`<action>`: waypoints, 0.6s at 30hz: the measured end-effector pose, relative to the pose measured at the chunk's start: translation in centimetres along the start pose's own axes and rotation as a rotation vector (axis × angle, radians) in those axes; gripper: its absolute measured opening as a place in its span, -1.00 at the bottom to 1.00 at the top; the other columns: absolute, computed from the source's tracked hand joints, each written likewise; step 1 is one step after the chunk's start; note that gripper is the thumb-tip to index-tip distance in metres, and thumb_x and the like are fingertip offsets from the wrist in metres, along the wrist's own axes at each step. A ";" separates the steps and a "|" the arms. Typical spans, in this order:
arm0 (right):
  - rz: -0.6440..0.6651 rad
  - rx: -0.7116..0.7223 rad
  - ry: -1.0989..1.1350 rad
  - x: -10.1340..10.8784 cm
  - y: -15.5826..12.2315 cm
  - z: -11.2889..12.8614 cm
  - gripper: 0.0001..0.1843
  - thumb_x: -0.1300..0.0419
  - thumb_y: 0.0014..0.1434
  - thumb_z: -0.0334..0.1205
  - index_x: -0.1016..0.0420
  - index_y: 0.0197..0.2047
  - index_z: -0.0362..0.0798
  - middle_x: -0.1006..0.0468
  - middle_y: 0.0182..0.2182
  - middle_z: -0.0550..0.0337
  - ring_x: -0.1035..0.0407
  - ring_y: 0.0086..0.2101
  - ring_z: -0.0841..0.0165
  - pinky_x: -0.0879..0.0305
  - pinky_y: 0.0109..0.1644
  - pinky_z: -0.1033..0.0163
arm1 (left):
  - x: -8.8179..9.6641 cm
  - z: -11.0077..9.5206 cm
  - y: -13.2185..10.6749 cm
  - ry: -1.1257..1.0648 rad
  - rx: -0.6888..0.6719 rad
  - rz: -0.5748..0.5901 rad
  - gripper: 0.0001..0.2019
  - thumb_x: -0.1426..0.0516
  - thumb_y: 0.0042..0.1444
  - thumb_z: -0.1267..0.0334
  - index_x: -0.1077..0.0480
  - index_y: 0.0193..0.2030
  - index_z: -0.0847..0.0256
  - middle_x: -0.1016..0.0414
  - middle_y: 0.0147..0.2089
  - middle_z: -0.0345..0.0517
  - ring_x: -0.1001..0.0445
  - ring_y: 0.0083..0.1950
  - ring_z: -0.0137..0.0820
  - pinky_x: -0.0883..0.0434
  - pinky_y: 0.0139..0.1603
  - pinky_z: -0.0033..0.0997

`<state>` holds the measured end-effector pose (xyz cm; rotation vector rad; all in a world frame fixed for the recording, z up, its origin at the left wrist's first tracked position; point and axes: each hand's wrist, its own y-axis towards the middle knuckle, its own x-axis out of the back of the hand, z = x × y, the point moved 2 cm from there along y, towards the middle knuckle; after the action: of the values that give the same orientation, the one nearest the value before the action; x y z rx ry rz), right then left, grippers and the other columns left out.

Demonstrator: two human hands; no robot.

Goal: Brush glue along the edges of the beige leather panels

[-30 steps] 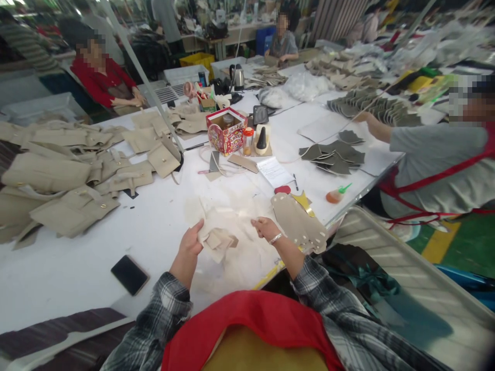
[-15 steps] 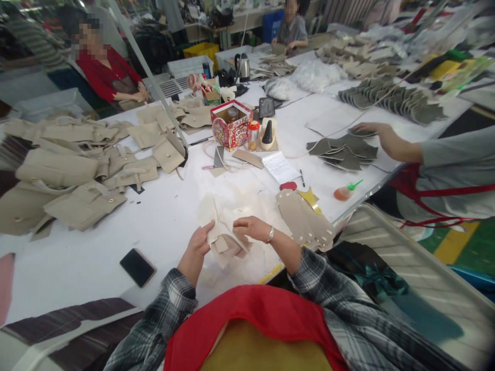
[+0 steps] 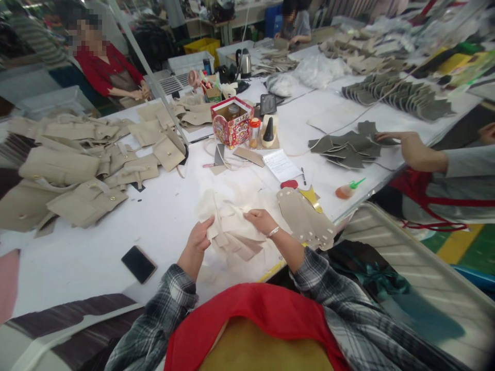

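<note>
My left hand (image 3: 199, 239) grips the left edge of a cream fabric bag piece (image 3: 236, 229), thumb on top. Across from it, my right hand (image 3: 262, 221) pinches the upper right edge of the same piece, which is held spread between both hands just over the table. Loose beige flaps fan out along its lower side. Right of my right hand lies a flat beige panel (image 3: 301, 216) with white spots along its edge, and a yellow curved piece (image 3: 311, 199) rests on it.
Beige bags (image 3: 85, 201) are heaped at left, near a phone (image 3: 139, 264). A red patterned box (image 3: 232, 123), a notepad (image 3: 281, 166) and a glue bottle (image 3: 349, 189) stand or lie ahead. At right, a co-worker's hand (image 3: 402, 139) touches dark grey pieces (image 3: 344, 149).
My right hand has moved right and closed on the piece's edge, spreading it wider. The co-worker's hand at right has shifted right and slightly down.
</note>
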<state>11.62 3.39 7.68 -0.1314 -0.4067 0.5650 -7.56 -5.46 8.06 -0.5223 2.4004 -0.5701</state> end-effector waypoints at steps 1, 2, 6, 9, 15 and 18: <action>-0.080 -0.045 -0.056 1.0 0.1 -0.9 -0.54 -0.06 0.08 0.11 -0.22 -0.63 -0.08 -0.17 -0.68 0.33 -0.06 -0.57 0.52 0.00 -0.50 0.34 | 0.2 -0.3 -0.1 -0.001 -0.020 -0.001 -0.58 -0.24 -0.05 0.26 -0.40 0.01 0.18 -0.52 -0.03 -0.06 -0.41 0.08 -0.16 -0.40 0.05 -0.20; -0.148 -0.086 -0.113 2.0 0.3 -2.0 -0.51 -0.06 0.08 0.11 -0.15 -0.67 -0.07 -0.11 -0.71 0.33 -0.03 -0.58 0.52 0.03 -0.50 0.32 | 0.4 -0.4 -0.1 0.004 -0.038 0.005 -0.60 -0.24 -0.05 0.25 -0.41 -0.01 0.19 -0.52 -0.04 -0.05 -0.41 0.08 -0.16 -0.40 0.05 -0.20; -0.255 -0.181 -0.232 4.8 1.2 -6.5 -0.54 -0.09 0.08 0.06 -0.12 -0.68 -0.03 -0.11 -0.73 0.28 -0.10 -0.55 0.45 -0.02 -0.46 0.26 | 0.6 -0.1 -0.5 0.038 -0.011 0.034 -0.67 -0.20 -0.01 0.24 -0.44 -0.06 0.18 -0.53 -0.07 -0.02 -0.41 0.08 -0.12 -0.41 0.04 -0.15; -0.263 -0.173 -0.260 5.1 1.2 -7.4 -0.70 -0.24 -0.08 -0.01 -0.36 -0.43 -0.08 -0.39 -0.48 0.13 -0.27 -0.35 0.32 -0.18 -0.28 0.21 | 0.0 0.6 -0.9 0.017 0.001 0.070 -0.64 -0.20 -0.01 0.26 -0.42 -0.02 0.15 -0.51 -0.02 -0.04 -0.39 0.10 -0.14 -0.40 0.05 -0.16; 0.101 0.272 -0.124 1.4 0.0 -0.4 -0.54 -0.16 0.00 0.07 -0.40 -0.10 -0.03 -0.40 -0.10 0.07 -0.27 -0.08 0.29 -0.21 -0.07 0.24 | -1.4 1.5 -0.8 0.021 0.071 0.113 -0.60 -0.19 -0.01 0.29 -0.39 0.03 0.15 -0.52 -0.05 -0.03 -0.41 0.08 -0.14 -0.40 0.05 -0.15; 0.395 0.314 -0.118 -0.3 -0.3 1.9 -0.67 -0.10 0.06 0.04 -0.43 -0.44 -0.08 -0.39 -0.50 0.27 -0.26 -0.42 0.44 -0.15 -0.33 0.34 | -1.4 1.3 -0.5 0.013 0.057 0.109 -0.59 -0.19 -0.01 0.29 -0.39 0.04 0.16 -0.53 -0.07 -0.04 -0.43 0.05 -0.14 -0.41 0.03 -0.15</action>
<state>10.79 2.99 9.37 0.1273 -0.4035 1.0218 -5.59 -5.53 7.98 -0.3615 2.3999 -0.5936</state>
